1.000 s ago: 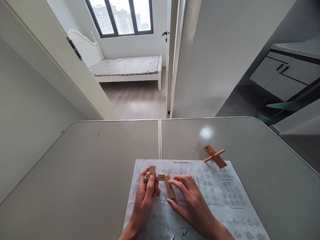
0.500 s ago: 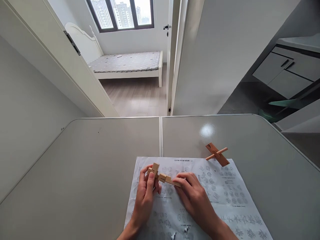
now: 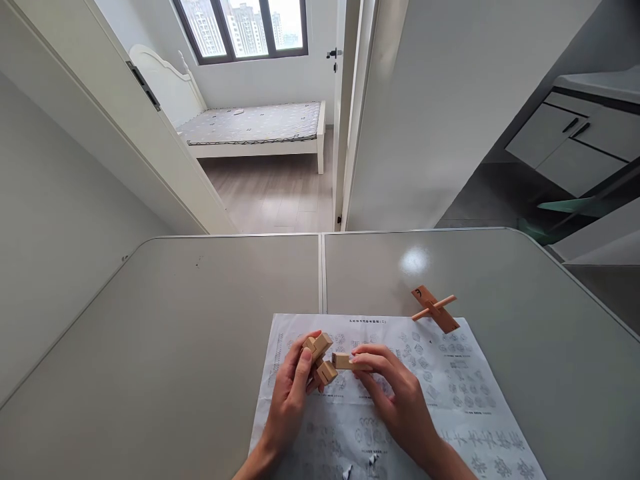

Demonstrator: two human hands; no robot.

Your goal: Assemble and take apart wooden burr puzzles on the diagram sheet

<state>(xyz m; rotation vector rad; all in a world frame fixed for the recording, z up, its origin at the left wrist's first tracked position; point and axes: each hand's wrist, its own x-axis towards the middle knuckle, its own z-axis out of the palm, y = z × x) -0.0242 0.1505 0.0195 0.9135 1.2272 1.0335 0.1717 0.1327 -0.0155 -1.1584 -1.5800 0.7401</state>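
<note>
My left hand (image 3: 290, 393) is closed around a cluster of interlocked wooden puzzle pieces (image 3: 319, 345), its thumb on the near side. Between the thumb and fingers of my right hand (image 3: 393, 393) is a single wooden puzzle piece (image 3: 343, 361), a short squared bar pointing left at the cluster. A narrow gap seems to separate the bar's end from the cluster. Both hands are above a printed instruction sheet (image 3: 345, 407) covered with small line drawings of puzzles. My fingers hide part of the cluster and the bar's right end.
A reddish-brown flat wooden piece (image 3: 441, 319) crossed by a thin rod (image 3: 447, 301) lies at the sheet's upper right edge. Small torn scraps (image 3: 373, 459) rest low on the sheet. The grey table (image 3: 200, 347) has a seam down its middle. Beyond are a doorway and a bed (image 3: 260, 123).
The left-hand cluster has turned, showing a block end lower right. The bar in my right hand has swung from slanting to nearly level, its left end now apart from the cluster.
</note>
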